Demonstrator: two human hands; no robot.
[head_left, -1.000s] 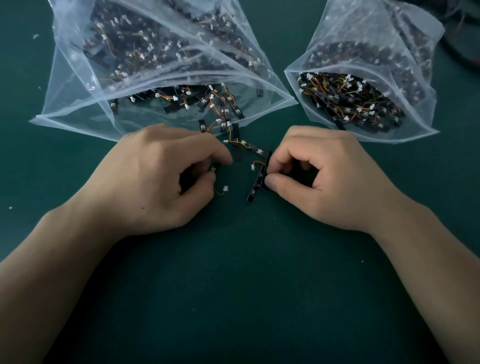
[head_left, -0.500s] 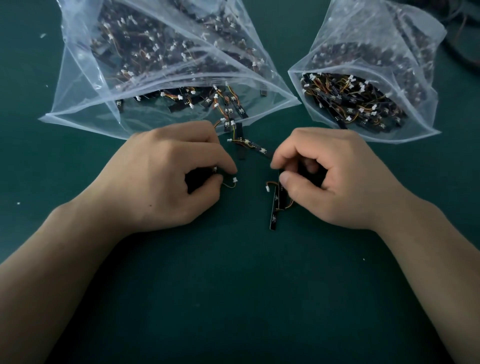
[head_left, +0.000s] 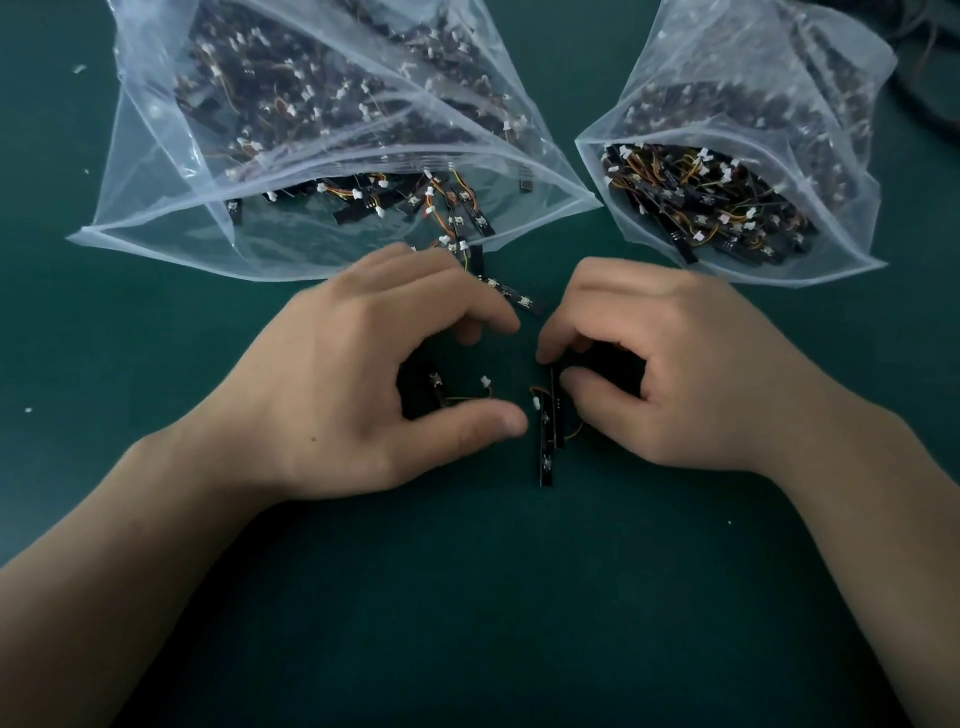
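While both our forearms lie across the dark green mat (head_left: 467, 597), our hands meet just below two open bags.

Our right hand (head_left: 675, 374), knuckles up and fingers curled, pinches the top end of a pair of narrow black circuit strips (head_left: 546, 452) between thumb and forefinger; the pair points toward us. Our left hand (head_left: 353, 395) arches with thumb and forefinger spread wide over another black strip with an orange wire and white plug (head_left: 439, 395); whether its tucked fingers grip it we cannot tell. Beyond lie a large clear plastic bag (head_left: 156, 228) and a smaller clear plastic bag (head_left: 852, 156), both full of such strips.
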